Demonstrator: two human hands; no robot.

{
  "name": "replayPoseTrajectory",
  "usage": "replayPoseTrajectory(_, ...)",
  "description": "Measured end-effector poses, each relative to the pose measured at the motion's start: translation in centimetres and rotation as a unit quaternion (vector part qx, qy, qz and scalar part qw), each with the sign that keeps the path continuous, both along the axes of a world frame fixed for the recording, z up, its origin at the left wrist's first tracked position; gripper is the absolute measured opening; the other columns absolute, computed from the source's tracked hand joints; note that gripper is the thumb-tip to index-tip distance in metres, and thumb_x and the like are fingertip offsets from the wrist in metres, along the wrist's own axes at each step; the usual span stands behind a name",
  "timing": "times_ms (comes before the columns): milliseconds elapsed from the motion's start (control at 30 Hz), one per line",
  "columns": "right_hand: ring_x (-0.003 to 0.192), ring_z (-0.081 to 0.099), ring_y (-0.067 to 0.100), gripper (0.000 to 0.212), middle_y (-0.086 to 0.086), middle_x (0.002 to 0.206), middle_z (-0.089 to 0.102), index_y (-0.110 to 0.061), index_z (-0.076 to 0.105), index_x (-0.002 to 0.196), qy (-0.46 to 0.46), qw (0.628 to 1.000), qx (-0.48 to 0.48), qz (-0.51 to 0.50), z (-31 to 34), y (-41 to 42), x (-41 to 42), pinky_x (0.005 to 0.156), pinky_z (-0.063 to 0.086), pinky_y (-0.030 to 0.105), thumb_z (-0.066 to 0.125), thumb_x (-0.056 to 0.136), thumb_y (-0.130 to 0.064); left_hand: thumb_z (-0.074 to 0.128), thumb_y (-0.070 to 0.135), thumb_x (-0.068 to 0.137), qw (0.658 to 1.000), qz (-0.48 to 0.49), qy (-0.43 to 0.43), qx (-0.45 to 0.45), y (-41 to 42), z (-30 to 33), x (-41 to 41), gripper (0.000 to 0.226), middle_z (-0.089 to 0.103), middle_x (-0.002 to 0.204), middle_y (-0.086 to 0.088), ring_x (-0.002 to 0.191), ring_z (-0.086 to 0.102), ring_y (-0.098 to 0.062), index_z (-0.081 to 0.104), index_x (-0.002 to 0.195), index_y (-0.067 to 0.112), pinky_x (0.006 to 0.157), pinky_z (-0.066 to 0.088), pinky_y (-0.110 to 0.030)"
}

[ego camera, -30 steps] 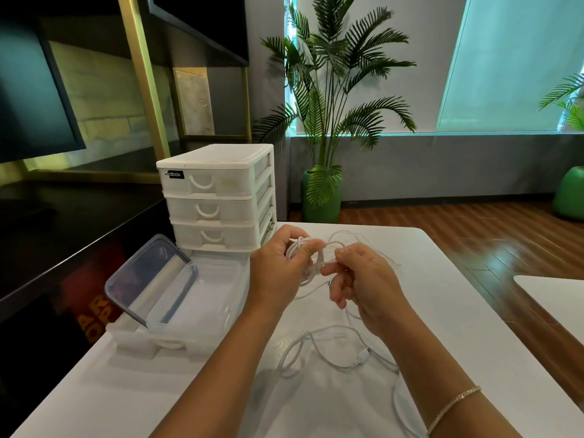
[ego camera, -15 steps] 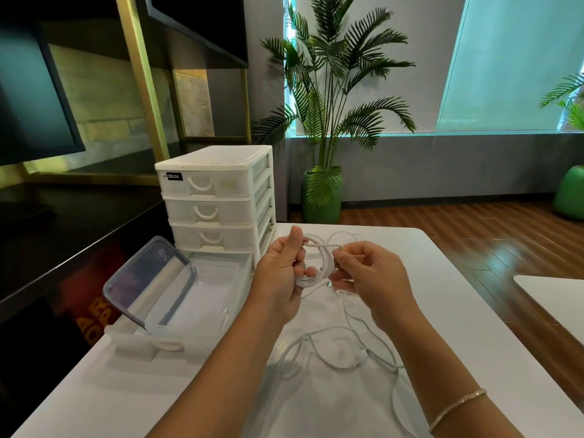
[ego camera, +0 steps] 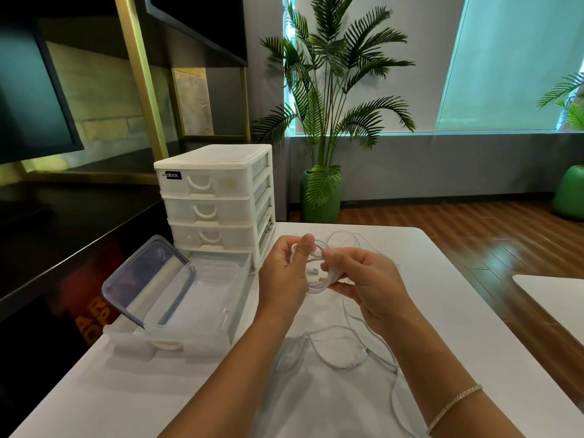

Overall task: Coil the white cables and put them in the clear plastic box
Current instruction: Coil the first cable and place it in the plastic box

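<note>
Both forearms are reaching fwd w/ hands close together, left hand point(ego camera: 282, 273) gripping w/ thumb up & fingers curled, right hand point(ego camera: 369, 284) pinching alongside, thin bracelet point(ego camera: 455, 403) sitting on right wrist.

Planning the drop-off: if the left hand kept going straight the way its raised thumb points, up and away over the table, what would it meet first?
Probably nothing close: the left hand, gripping the cable coil, points past the drawer unit, which stands to its left. Depth is unclear.

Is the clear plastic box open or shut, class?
Open. The clear plastic box has its lid tilted up off the left rim, and the inside shows.
</note>
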State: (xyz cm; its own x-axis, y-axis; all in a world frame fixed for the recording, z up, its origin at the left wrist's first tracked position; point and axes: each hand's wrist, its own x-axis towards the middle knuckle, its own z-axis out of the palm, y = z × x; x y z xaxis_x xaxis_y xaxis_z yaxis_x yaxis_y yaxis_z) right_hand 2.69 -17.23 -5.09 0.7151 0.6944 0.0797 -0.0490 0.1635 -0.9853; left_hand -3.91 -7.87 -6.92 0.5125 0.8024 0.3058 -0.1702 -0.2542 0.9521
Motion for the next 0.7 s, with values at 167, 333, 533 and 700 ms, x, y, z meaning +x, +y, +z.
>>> replayPoseTrajectory(167,0.064,0.068,0.017,0.036,0.008,0.071,0.071,-0.007,0.070,0.079,0.017,0.999,0.020,0.022,-0.2,0.0,0.2,0.064,0.058,0.026,0.069,0.055,-0.034,0.046,0.053,0.083,1.000,0.006,0.020,0.008,-0.1,0.0,0.1,0.026,0.069,0.093,-0.001,0.085,0.068,-0.020,0.055,0.085,0.029,0.077,0.057,-0.035)
replayPoseTrajectory(333,0.078,0.068,0.020,0.051,0.006,0.091,0.068,-0.014,0.057,0.101,-0.009,1.000,-0.016,0.000,-0.4,0.4,-0.2,0.068,0.058,0.027,0.078,0.055,-0.024,0.047,0.048,0.088,0.998,0.051,0.024,0.012,-0.1,0.1,0.1,0.026,0.067,0.094,0.000,0.082,0.066,-0.017,0.055,0.093,0.024,0.065,0.054,-0.022)
replayPoseTrajectory(533,0.088,0.049,0.013,0.031,-0.006,0.093,0.048,-0.020,0.058,0.081,-0.395,0.872,-0.078,-0.279,-1.4,0.8,-0.9,0.069,0.045,0.017,0.082,0.065,-0.032,0.044,0.049,0.089,0.988,0.144,0.048,0.030,0.0,-0.2,0.3,0.027,0.067,0.095,0.002,0.079,0.064,-0.013,0.050,0.095,0.024,0.058,0.048,-0.013)
replayPoseTrajectory(700,0.094,0.046,0.005,0.022,-0.007,0.098,0.053,-0.022,0.073,0.083,-0.343,0.899,-0.148,-0.227,-1.4,1.1,-1.6,0.065,0.031,0.005,0.071,0.074,-0.043,0.041,0.046,0.090,0.980,0.168,0.035,0.098,-0.7,-0.1,0.2,0.023,0.064,0.096,0.005,0.080,0.062,-0.010,0.046,0.099,0.025,0.058,0.046,-0.008)
